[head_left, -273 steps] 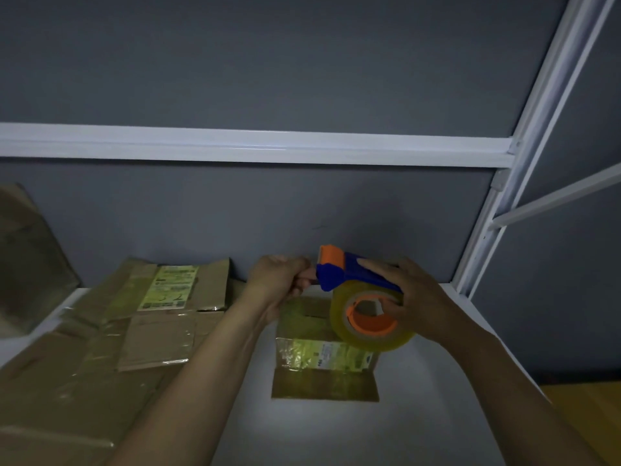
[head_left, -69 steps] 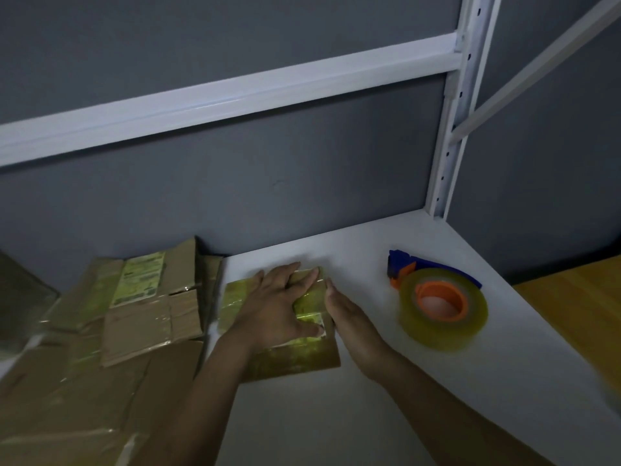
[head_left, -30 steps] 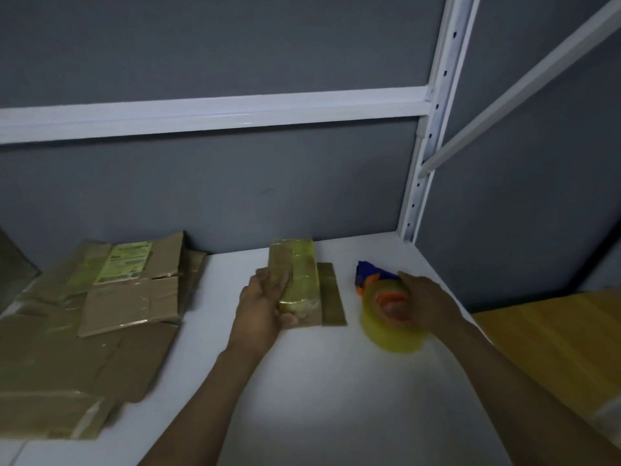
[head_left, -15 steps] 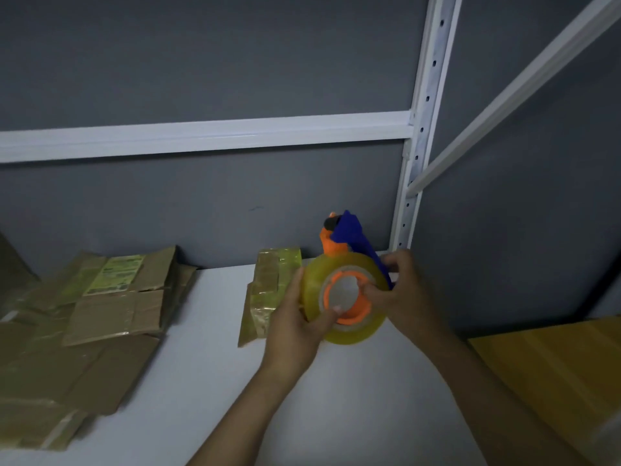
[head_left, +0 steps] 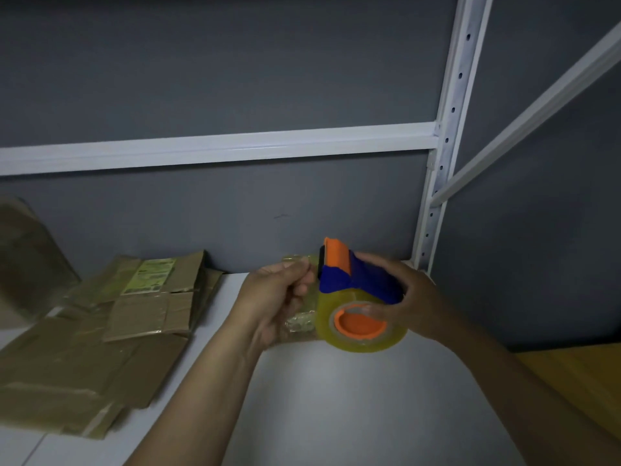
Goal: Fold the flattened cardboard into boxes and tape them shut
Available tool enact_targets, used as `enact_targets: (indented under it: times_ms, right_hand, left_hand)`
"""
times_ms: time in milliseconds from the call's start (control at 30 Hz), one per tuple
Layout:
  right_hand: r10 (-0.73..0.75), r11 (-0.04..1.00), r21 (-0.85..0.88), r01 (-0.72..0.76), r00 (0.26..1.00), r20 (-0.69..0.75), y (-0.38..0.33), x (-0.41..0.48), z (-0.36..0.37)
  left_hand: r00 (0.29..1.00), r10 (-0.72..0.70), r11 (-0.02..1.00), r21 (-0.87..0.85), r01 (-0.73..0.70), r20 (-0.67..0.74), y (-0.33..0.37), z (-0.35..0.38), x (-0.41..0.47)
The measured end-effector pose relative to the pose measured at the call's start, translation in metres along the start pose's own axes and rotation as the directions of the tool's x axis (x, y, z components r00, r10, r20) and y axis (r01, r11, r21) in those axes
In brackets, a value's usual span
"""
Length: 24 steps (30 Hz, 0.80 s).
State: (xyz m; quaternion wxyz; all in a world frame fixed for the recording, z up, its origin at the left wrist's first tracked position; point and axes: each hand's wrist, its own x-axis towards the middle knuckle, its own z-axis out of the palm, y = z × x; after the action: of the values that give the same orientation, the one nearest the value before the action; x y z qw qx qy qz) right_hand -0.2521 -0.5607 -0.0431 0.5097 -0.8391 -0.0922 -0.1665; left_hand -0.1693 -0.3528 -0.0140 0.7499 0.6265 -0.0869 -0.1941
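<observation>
My right hand (head_left: 408, 299) grips a blue and orange tape dispenser (head_left: 349, 277) with a roll of clear yellowish tape (head_left: 361, 326), held up above the white shelf (head_left: 336, 398). My left hand (head_left: 277, 297) is curled just left of the dispenser's orange head and pinches at the tape's end. Behind both hands a small tape-covered cardboard box (head_left: 297, 322) stands on the shelf, mostly hidden. A pile of flattened cardboard (head_left: 100, 331) lies at the left.
A grey back wall with a white crossbar (head_left: 218, 148) and a perforated white upright post (head_left: 437, 163) close off the shelf. A brown cardboard piece (head_left: 27, 257) leans at the far left. A wooden surface (head_left: 578, 375) shows at lower right.
Both hands have tilted the dispenser so its orange head points left. My left hand left the roll's side and now pinches at the tape end by the head.
</observation>
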Motion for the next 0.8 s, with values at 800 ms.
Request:
enact_targets:
  times_ms: [800]
  right_hand:
    - [0.278, 0.655, -0.755, 0.026, 0.921, 0.273, 0.057, 0.026, -0.003]
  left_hand:
    - [0.943, -0.091, 0.967, 0.2, 0.161, -0.321, -0.109, -0.077, 0.045]
